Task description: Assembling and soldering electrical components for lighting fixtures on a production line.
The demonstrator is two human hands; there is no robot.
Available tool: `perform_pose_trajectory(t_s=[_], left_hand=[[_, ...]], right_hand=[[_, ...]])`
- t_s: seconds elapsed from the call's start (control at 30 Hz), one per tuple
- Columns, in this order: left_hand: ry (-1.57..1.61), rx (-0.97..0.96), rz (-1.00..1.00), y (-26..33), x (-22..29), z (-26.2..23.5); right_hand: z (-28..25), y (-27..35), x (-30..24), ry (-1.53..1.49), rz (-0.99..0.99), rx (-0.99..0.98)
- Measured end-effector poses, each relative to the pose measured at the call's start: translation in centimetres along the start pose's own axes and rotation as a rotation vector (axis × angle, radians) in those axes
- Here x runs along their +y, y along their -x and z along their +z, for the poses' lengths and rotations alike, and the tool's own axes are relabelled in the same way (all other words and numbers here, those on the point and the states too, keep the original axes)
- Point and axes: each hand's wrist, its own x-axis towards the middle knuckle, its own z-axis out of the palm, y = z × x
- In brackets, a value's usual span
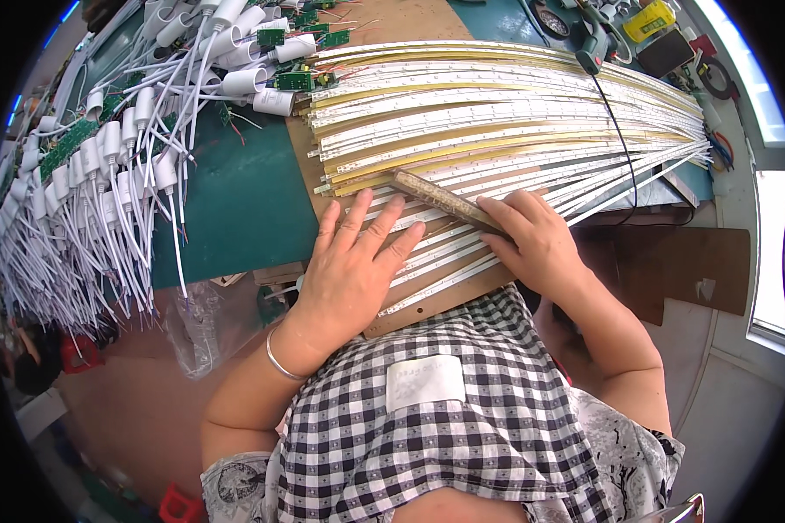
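Observation:
Many long, thin white LED strips [497,109] lie fanned out on a brown board [462,292], some showing yellow edges. They draw together toward the far right. My left hand [351,257] rests flat on the near strips with its fingers spread, holding nothing. A worn, brownish flat bar [442,200] lies slantwise across the strips. My right hand [532,240] is closed round the near right end of that bar, thumb toward me. The bar's far left end comes close to the fingertips of my left hand.
Bundles of white cables with white cylindrical caps [113,144] and green circuit boards [70,148] cover the left of the green table [235,187]. A glue gun [591,54] stands beyond the strips, its black cord [624,144] running across them. A yellow container [649,21] sits at the back right.

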Motion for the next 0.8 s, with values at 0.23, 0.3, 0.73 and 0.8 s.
perform_pose_trajectory(t_s=[0.23, 0.3, 0.73, 0.8], left_hand=[[0.008, -0.045, 0.008, -0.1, 0.1, -0.3], [0.012, -0.048, 0.016, -0.1, 0.1, -0.4], [0.045, -0.055, 0.004, 0.0, 0.1, -0.5], [0.038, -0.057, 0.003, 0.0, 0.1, -0.5]], right_hand=[[-0.3, -0.2, 0.2, -0.003, -0.029, -0.031], [-0.3, -0.1, 0.2, -0.031, -0.046, 0.0], [-2.0, 0.6, -0.1, -0.006, 0.016, -0.128], [-1.7, 0.0, -0.1, -0.002, -0.016, -0.112]])
